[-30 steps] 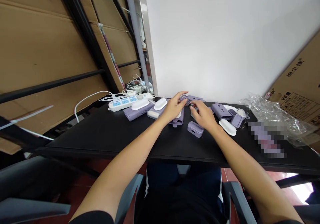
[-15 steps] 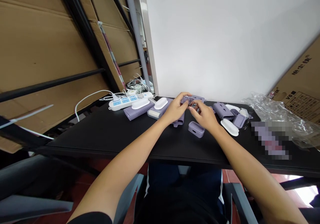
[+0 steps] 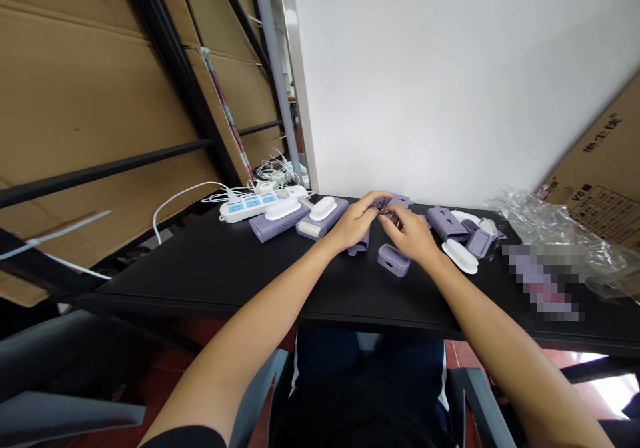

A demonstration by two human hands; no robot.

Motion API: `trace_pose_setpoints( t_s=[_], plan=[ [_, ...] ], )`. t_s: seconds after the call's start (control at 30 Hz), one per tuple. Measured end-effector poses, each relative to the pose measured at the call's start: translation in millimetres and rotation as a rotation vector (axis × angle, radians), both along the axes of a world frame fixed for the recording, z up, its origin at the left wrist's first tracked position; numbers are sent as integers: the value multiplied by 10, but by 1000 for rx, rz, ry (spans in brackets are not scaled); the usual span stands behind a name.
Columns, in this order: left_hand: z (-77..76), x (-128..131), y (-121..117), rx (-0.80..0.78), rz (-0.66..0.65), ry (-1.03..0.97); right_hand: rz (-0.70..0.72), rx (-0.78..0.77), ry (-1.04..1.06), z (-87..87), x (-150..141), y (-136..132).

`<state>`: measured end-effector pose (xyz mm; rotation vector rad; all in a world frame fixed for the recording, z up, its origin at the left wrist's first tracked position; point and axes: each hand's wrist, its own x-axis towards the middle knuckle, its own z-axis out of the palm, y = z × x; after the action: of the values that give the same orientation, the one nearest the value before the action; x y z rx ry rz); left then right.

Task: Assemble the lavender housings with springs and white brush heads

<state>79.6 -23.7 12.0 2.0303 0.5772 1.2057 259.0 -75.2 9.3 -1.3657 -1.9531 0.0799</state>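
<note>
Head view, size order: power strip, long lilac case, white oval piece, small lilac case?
Power strip, then long lilac case. White oval piece and small lilac case look alike; can't rank them.

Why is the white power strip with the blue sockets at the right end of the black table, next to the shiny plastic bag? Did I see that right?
Not quite. The head view shows the white power strip at the left end of the black table, far from the shiny plastic bag, which lies at the right end.
</note>
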Motion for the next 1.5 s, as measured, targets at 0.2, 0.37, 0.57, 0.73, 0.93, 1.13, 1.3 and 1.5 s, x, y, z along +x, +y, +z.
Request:
trace_pose_setpoints(
  t_s=[0.2, 0.37, 0.57, 0.73, 0.93, 1.13, 1.3, 1.5],
  plan=[
    [-10, 0, 2, -16, -29, 22, -23, -5, -7, 21, -12, -14],
    [4, -10, -11, -21, -43, 54, -22, 2, -15, 5, -13, -6],
    [28, -13, -35, -30, -40, 56, -36, 3, -8, 0, -1, 4],
    [36, -4, -45, -29, -36, 51, 3, -7, 24, 17, -5, -7],
    [22, -2, -43, -20, -24, 55, 20, -23, 62, 6, -8, -6],
    [18, -11, -45, -20, -12, 74, 18, -15, 69, 4, 0, -1],
    [17, -7, -42, -41, -6, 62, 12, -24, 86, 3, -7, -4],
    [2, 0, -21, -48, -10, 31, -3, -27, 104, -7, -15, 7]
  ],
)
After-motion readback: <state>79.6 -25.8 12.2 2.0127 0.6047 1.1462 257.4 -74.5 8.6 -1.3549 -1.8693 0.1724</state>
